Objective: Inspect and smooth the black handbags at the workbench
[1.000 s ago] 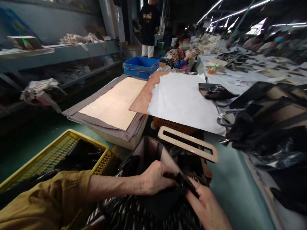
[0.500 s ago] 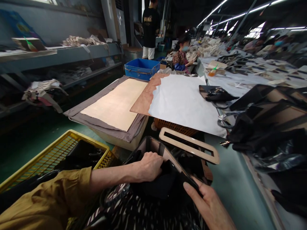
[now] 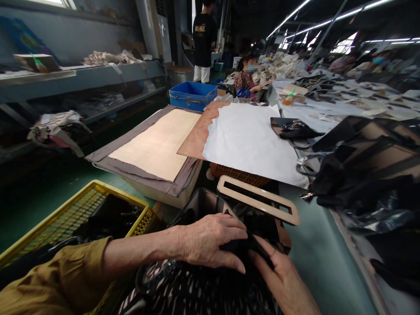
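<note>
A black bag (image 3: pixel 226 258) with a tan-lined, stiff opening stands on the lap, over patterned black-and-white cloth. My left hand (image 3: pixel 215 240) reaches across its mouth, fingers bent over the dark lining at the right-hand rim and thumb on the near side, gripping the material there. At the same rim, nearer to me, my right hand (image 3: pixel 278 271) pinches the edge between thumb and fingers. Both hands are close together; some fingertips are hidden by the dark cloth. Just beyond the bag lies a long wooden frame (image 3: pixel 226 188) with a slot in it.
A yellow basket (image 3: pixel 98 186) with black pieces stands left. Ahead are a cream sheet (image 3: pixel 154 144) on a cloth-covered tub and a board with white paper (image 3: pixel 249 140). Black bags (image 3: pixel 357 175) pile on the right table. A seated person (image 3: pixel 244 81) and a standing one (image 3: pixel 203 39) are farther off.
My left hand has come up out of the bag's inside and moved right to the rim, its fist opened into a grip beside my right hand. The right hand stays on the edge.
</note>
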Demonstrator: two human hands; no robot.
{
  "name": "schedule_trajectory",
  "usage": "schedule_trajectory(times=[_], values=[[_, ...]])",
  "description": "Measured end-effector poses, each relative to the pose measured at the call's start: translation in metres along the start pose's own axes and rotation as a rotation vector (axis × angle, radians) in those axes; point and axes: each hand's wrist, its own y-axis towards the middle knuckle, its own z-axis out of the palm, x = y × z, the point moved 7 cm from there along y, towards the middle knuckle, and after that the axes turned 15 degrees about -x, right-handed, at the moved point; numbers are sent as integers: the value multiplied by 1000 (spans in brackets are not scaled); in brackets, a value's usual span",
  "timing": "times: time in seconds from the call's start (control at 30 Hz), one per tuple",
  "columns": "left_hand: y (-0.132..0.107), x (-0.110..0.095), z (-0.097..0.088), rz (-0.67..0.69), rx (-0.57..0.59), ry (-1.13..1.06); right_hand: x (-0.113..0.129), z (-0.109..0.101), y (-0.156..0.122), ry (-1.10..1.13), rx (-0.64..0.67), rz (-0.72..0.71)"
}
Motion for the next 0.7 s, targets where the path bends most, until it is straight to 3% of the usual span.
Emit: schedule_trajectory(times=[0.17, 0.37, 0.53, 0.7], values=[[2, 9, 18, 55, 22, 120, -4, -3, -2, -32, -36, 13], [-1, 22, 18, -180, -11, 112, -7, -4, -4, -29, -45, 48], [-5, 39, 24, -278, 91, 186, -11, -3, -4, -104, -50, 64], [3, 51, 18, -440, 140, 203, -3, -5, -4, -143, -85, -2]])
